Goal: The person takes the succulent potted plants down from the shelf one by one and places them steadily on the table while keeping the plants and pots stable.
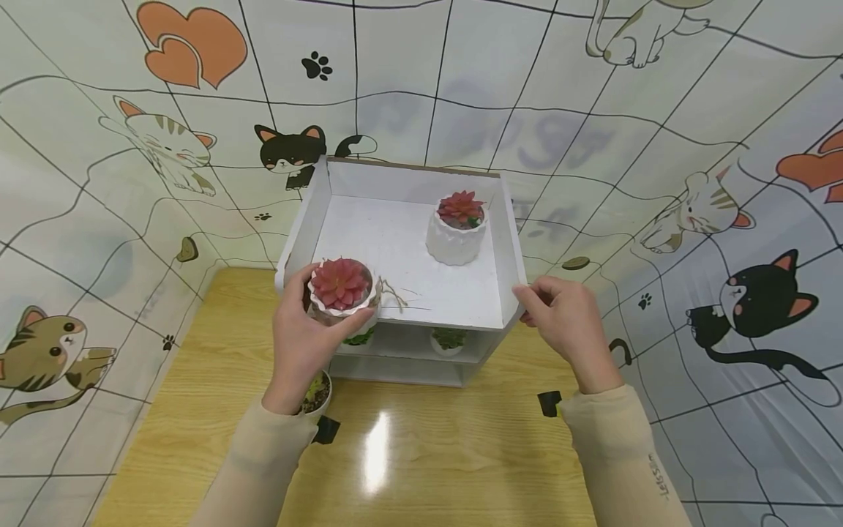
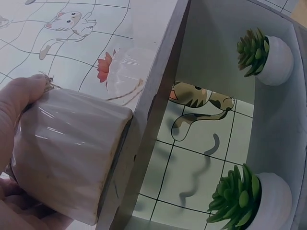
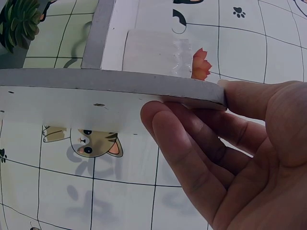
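My left hand grips a white ceramic pot holding a red succulent, with twine tied around it. This pot is over the front left of the white shelf unit's top board; in the left wrist view its base is close beside the board's front edge. A second white pot with a red succulent stands at the right of the top board. My right hand pinches the front corner of the right side panel between thumb and fingers.
Two green succulents in white pots stand on the lower level. Another potted plant is on the wooden table, beside my left wrist. Black tape pieces mark the table. Cat-print wall covering encloses the back and sides.
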A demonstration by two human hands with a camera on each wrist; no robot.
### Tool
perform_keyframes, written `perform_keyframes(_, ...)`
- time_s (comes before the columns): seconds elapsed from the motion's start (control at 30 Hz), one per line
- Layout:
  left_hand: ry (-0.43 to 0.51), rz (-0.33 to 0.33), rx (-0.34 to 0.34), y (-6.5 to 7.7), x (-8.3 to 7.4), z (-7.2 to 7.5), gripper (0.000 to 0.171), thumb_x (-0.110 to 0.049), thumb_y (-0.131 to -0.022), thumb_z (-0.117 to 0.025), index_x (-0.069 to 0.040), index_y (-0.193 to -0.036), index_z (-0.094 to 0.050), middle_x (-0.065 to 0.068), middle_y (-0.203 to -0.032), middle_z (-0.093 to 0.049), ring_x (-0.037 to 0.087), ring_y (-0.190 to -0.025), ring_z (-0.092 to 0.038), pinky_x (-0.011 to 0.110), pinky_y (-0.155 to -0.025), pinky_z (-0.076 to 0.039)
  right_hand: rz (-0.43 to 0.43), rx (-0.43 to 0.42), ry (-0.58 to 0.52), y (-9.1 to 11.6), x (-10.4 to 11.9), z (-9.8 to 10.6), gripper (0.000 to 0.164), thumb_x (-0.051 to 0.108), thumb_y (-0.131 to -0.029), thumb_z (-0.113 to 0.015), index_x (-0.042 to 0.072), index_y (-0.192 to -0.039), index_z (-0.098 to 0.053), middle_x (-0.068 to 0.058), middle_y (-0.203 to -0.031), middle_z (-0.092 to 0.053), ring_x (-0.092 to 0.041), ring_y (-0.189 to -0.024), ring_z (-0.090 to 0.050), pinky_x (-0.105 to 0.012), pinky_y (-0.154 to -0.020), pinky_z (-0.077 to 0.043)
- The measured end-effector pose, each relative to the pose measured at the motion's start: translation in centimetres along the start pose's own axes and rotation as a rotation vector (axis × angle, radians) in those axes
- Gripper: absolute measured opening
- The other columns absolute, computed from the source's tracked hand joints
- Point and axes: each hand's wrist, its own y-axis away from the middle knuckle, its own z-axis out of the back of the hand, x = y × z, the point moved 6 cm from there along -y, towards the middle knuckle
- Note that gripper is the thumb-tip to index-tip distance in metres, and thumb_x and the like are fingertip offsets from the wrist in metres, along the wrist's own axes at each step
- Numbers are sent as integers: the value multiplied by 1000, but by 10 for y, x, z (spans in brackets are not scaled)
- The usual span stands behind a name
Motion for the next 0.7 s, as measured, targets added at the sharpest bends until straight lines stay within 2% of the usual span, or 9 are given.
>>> perform_keyframes(0.17,25,-6,-2,5,2,2,90,-15,-62,-102,-5,-138,-57,6,-127,-67,16,-110,-61,22,-90,-52,-4,4,-1,-1,0,0,34,32,-104,-64,4,-87,-74,-14,-85,-76,-25,-73,-74,-37,-65,-58)
perform_keyframes(0.27,49,-29,-10,8,1,3,90,-13,-61,-102,-3,-138,-57,7,-126,-66,14,-108,-60,16,-88,-51,-3,5,1,-1,0,0,34,32,-104,-64,4,-87,-74,-14,-85,-76,-25,-73,-74,-38,-66,-59)
perform_keyframes(0.7,69,-101,-54,23,-4,13,90,-7,-60,-102,1,-137,-58,10,-126,-68,13,-114,-60,17,-100,-48,-12,10,0,-1,0,-1,36,34,-105,-63,4,-87,-74,-13,-84,-75,-24,-74,-73,-37,-65,-58)
